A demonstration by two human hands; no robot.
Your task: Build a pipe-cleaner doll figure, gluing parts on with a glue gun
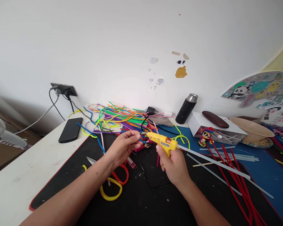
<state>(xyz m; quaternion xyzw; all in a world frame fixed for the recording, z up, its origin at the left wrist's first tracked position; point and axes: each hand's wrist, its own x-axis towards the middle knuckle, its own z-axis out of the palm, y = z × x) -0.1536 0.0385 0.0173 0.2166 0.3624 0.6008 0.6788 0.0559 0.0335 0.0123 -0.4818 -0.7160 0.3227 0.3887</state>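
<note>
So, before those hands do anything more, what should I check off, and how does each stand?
1. Yellow glue gun gripped by right hand: ok.
2. Translucent glue stick loaded: ok, it protrudes from the back.
3. Left hand holding blue pipe-cleaner piece: ok, though partly hidden.
4. Left fingers well clear of the gun's front end: not ok, they look close.
5. Gun hot: cannot tell.
6. Scissors away from left forearm: not ok, it crosses over them.

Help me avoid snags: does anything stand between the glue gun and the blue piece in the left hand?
Nothing visible does. The glue gun, in the right hand, has its front end right by the blue piece in the left hand; whether they touch, I cannot tell.
</note>
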